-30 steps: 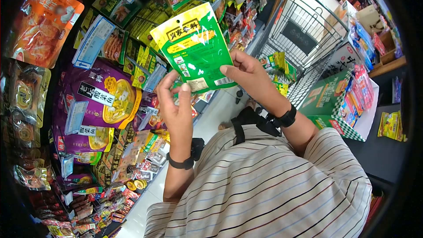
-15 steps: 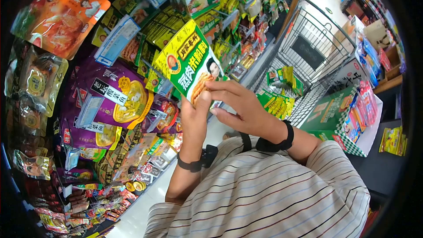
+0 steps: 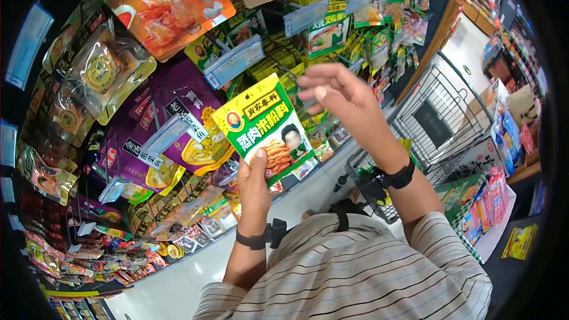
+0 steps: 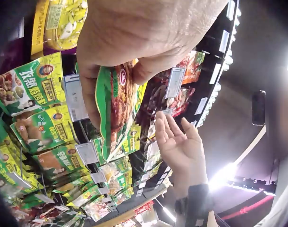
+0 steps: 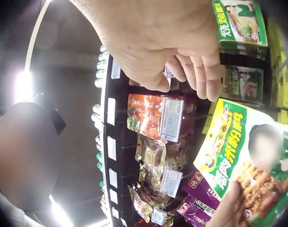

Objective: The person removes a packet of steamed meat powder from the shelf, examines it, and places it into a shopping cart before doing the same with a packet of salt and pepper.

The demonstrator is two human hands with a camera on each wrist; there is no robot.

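Observation:
My left hand (image 3: 255,186) holds a flat yellow-and-green packet of steamed-meat rice flour (image 3: 280,163) by its lower left edge, thumb across the front. The packet's printed front faces up, with a hanging hole at its top edge. In the left wrist view the packet (image 4: 116,109) is seen nearly edge-on, between thumb and fingers. My right hand (image 3: 349,101) is raised just right of the packet, apart from it, fingers loosely extended with nothing in them. The right wrist view shows the right hand (image 5: 167,52) above the packet's top edge (image 5: 243,161).
Hanging seasoning packets (image 3: 329,35) and price tags (image 3: 235,61) fill the shelf ahead. Purple pouches (image 3: 195,118) and an orange pouch (image 3: 172,9) hang to the left. A shopping cart (image 3: 435,121) stands at right, near a box of pink-wrapped goods (image 3: 489,201).
The packet has been turned from its back to its front. My right hand has let go of it and moved away up and to the right; the head view has swung left.

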